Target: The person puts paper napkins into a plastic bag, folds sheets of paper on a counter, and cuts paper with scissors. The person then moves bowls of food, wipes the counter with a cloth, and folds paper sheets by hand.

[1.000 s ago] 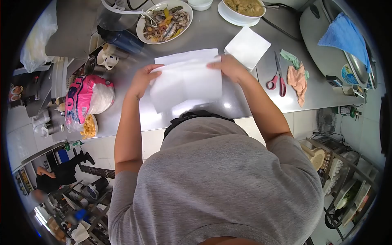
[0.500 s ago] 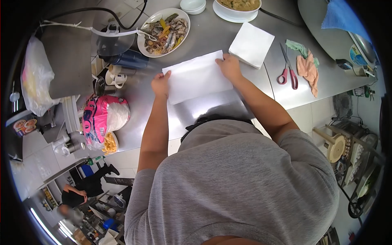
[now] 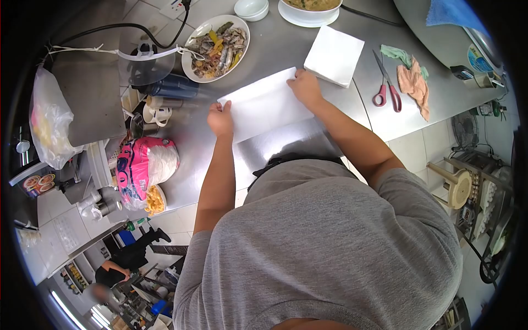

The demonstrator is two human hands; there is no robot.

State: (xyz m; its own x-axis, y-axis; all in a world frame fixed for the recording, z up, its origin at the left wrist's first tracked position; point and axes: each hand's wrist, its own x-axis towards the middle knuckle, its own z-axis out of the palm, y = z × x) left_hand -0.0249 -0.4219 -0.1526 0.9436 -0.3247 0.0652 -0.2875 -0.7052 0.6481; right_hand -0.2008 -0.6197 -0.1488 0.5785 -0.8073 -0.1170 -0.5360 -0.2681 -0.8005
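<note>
At metal ctr nr tiled flr, hands hold paper

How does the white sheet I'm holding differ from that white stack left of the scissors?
The sheet is gripped along its far edge by your left hand and right hand; the stack lies on the counter. The sheet looks thin and oblong, the stack thicker and squarer. Both are plain white.
</note>
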